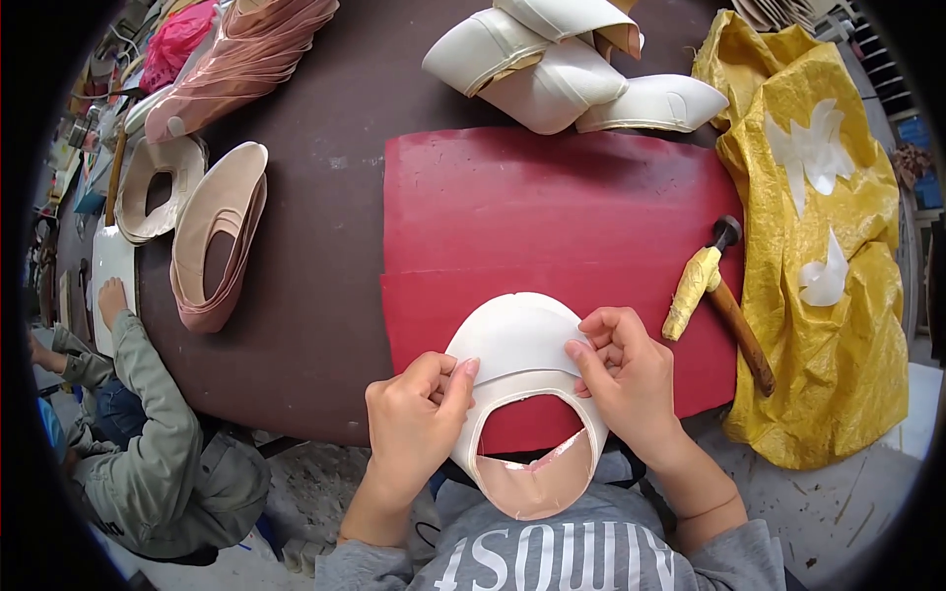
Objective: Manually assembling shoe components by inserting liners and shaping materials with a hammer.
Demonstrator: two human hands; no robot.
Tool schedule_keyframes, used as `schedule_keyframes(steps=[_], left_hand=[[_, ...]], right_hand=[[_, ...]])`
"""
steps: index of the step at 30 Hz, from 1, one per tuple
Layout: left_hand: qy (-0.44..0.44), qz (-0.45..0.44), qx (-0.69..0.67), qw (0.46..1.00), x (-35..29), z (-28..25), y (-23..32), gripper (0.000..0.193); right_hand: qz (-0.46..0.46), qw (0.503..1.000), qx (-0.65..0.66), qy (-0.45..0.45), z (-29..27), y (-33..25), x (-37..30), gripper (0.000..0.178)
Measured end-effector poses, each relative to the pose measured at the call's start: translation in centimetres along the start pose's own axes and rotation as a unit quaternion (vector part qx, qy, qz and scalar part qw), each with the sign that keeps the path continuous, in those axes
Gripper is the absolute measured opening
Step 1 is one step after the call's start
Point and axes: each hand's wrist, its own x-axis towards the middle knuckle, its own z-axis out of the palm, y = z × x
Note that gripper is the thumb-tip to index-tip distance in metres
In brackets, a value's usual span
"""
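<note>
Between my hands is a white shoe upper (517, 330), its rounded toe pointing away from me and its beige lining (527, 485) showing at the near end. Through its oval opening the red mat shows. My left hand (419, 409) pinches the upper's left edge between thumb and fingers. On the opposite edge, my right hand (626, 369) grips with the thumb on top and the fingers curled. To the right of the upper lies a hammer (734, 320) with a wooden handle, beside a yellow-wrapped tool (693, 293) that touches it.
The red mat (473, 217) covers part of the brown table (315, 345). White uppers (562, 79) are piled at its far edge. Beige uppers (222, 236) and a stack (246, 64) lie left. A yellow sack (818, 374) with white scraps hangs right. A co-worker's sleeve (148, 414) is at left.
</note>
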Motion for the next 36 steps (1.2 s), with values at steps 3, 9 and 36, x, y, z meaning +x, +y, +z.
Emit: schedule_keyframes(steps=[3,9,36], left_hand=[[-0.009,-0.029,-0.004,1.0,0.3,-0.1,0.4,0.014],[-0.001,-0.023,0.006,1.0,0.6,0.3,0.2,0.017],[0.14,0.251,0.162,0.944,-8.9,3.3,-1.1,0.04]], right_hand=[[-0.015,0.999,-0.05,-0.01,0.0,-0.2,0.4,0.014],[0.015,0.998,-0.061,-0.009,0.1,-0.5,0.8,0.015],[-0.249,0.956,0.052,0.149,-1.6,4.5,-8.4,0.011]])
